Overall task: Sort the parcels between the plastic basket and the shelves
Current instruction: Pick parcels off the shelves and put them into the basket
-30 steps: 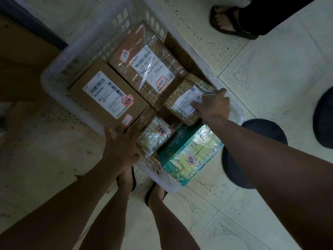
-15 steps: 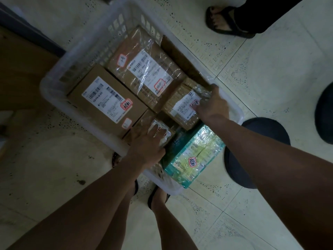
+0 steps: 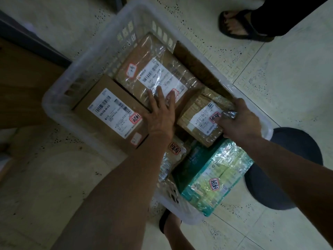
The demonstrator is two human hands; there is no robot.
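A translucent white plastic basket stands on the floor, filled with several parcels. My left hand lies flat with straight fingers on the big tape-wrapped brown parcel, beside a plain brown box with a white label. My right hand grips the right edge of a small taped brown parcel. Nearer me lie a small shiny packet, partly hidden by my left forearm, and a green-and-yellow wrapped pack.
Another person's sandalled foot stands on the tiled floor beyond the basket. Two dark round stools sit right of the basket. A wooden surface with a dark edge lies to the left. My own feet are below the basket.
My left hand moved from the basket's near rim, over the small shiny packet, forward onto the big taped parcel. My right hand stayed on the small taped parcel. The view drew closer.
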